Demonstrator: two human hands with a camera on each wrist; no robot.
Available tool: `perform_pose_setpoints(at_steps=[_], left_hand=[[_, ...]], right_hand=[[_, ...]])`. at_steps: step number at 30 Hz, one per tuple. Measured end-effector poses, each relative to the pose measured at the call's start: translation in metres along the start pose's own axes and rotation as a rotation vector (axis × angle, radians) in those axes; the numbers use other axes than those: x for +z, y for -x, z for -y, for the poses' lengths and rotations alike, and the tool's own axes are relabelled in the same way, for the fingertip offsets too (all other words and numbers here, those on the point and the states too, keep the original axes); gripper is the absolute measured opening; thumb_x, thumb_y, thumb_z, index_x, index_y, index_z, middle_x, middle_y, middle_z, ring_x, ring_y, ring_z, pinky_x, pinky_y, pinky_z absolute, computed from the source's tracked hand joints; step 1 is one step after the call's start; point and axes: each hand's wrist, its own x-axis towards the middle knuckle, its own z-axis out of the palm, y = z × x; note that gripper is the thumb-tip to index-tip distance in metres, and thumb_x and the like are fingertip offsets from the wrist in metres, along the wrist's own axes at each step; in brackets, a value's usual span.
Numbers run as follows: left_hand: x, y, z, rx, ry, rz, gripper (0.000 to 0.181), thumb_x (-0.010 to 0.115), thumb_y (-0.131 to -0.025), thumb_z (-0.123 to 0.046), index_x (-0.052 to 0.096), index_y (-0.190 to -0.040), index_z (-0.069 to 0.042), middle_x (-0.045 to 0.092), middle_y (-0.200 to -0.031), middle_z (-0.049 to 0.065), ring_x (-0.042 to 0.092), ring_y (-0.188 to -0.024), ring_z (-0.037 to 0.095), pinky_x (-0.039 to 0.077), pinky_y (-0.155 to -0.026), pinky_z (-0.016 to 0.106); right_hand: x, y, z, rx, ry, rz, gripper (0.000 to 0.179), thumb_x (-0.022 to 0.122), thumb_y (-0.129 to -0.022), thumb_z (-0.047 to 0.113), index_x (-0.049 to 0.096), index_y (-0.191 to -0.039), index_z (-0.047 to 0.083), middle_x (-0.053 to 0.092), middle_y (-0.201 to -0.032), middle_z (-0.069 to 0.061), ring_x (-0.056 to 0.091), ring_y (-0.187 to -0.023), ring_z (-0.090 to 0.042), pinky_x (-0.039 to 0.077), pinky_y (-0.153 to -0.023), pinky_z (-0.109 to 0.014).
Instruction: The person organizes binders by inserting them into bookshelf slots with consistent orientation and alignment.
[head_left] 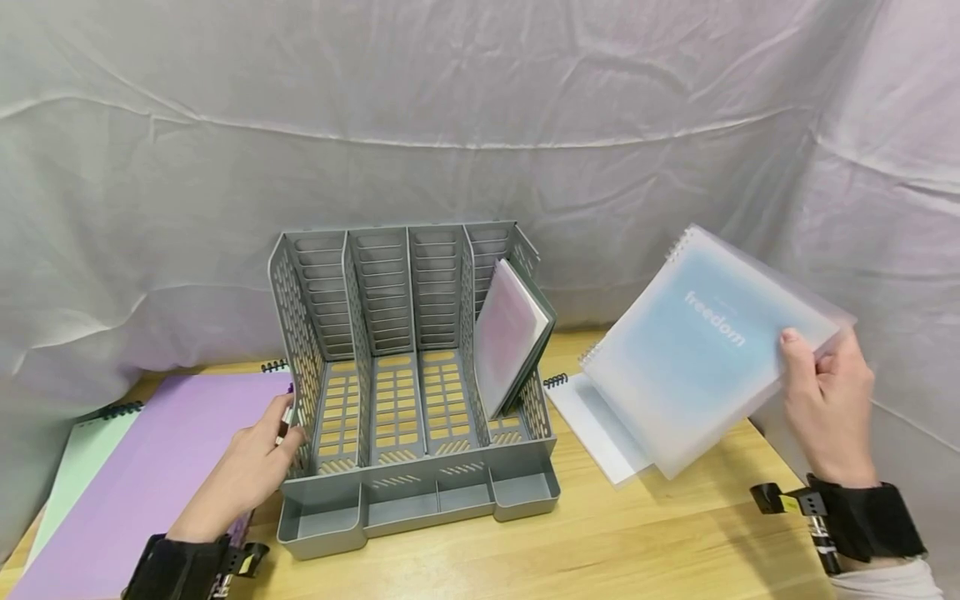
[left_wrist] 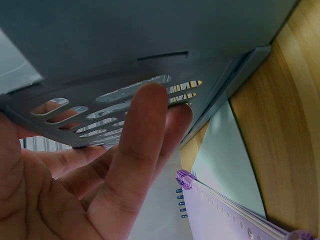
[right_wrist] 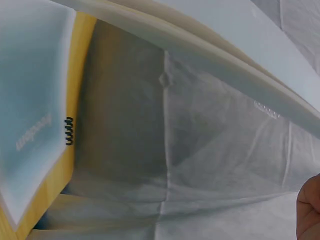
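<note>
My right hand (head_left: 832,400) grips a spiral notebook (head_left: 697,350) by its right corner and holds it tilted above the table. The cover is frosted over blue, with "freedom" in white. Its pale edge crosses the top of the right wrist view. Below it lies another notebook (right_wrist: 30,105) with a black coil and the same word. At the left side of a grey file organizer (head_left: 416,467), my left hand (head_left: 251,458) grips the slotted side wall (left_wrist: 120,107), its fingers along the outside. A pink notebook (head_left: 510,333) and a dark green one lean in the rightmost slot.
Left of the organizer lie a purple notebook (head_left: 165,467) and a pale green notebook (head_left: 86,458). Small trays (head_left: 322,521) run along the organizer's front. A grey cloth (head_left: 450,108) hangs behind the wooden table (head_left: 637,542).
</note>
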Motion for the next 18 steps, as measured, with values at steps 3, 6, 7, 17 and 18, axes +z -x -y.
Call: perform_pose_setpoints(at_steps=[3, 6, 7, 17, 18], left_hand=[[0.000, 0.000, 0.000, -0.003, 0.003, 0.004, 0.054, 0.046, -0.112, -0.021, 0.033, -0.160, 0.001, 0.074, -0.117, 0.029, 0.074, -0.095, 0.036, 0.061, -0.074, 0.051], [0.000, 0.000, 0.000, -0.007, 0.005, 0.007, 0.055, 0.047, -0.112, -0.021, 0.033, -0.160, 0.001, 0.074, -0.117, 0.029, 0.074, -0.095, 0.036, 0.061, -0.074, 0.051], [-0.001, 0.000, 0.000, -0.010, 0.006, 0.008, 0.055, 0.047, -0.112, -0.021, 0.032, -0.160, 0.000, 0.074, -0.117, 0.029, 0.074, -0.095, 0.036, 0.061, -0.074, 0.051], [-0.001, 0.001, -0.001, -0.013, -0.006, 0.006, 0.057, 0.046, -0.112, -0.022, 0.031, -0.161, 0.002, 0.073, -0.120, 0.031, 0.074, -0.099, 0.041, 0.061, -0.079, 0.056], [-0.001, 0.001, -0.002, -0.013, -0.007, 0.006, 0.057, 0.046, -0.112, -0.022, 0.031, -0.161, 0.002, 0.073, -0.120, 0.031, 0.074, -0.100, 0.041, 0.061, -0.079, 0.057]], right_hand=[[-0.005, 0.000, 0.004, -0.004, -0.011, -0.010, 0.024, 0.061, -0.108, 0.018, 0.053, -0.110, 0.040, 0.056, -0.078, 0.031, 0.049, -0.065, 0.011, 0.029, -0.056, -0.016], [-0.009, 0.000, 0.010, -0.018, -0.023, -0.022, 0.025, 0.061, -0.107, 0.017, 0.054, -0.108, 0.040, 0.056, -0.076, 0.031, 0.049, -0.063, 0.010, 0.028, -0.055, -0.017], [-0.010, 0.000, 0.012, -0.024, -0.026, -0.025, 0.025, 0.062, -0.107, 0.016, 0.053, -0.107, 0.040, 0.056, -0.076, 0.032, 0.049, -0.063, 0.011, 0.029, -0.055, -0.015], [-0.020, 0.000, 0.032, -0.097, -0.066, -0.072, 0.032, 0.060, -0.105, 0.010, 0.053, -0.104, 0.041, 0.053, -0.077, 0.033, 0.048, -0.066, 0.013, 0.029, -0.059, -0.011], [-0.021, 0.001, 0.033, -0.115, -0.073, -0.073, 0.032, 0.059, -0.104, 0.009, 0.053, -0.105, 0.040, 0.053, -0.078, 0.033, 0.048, -0.067, 0.013, 0.028, -0.060, -0.011]])
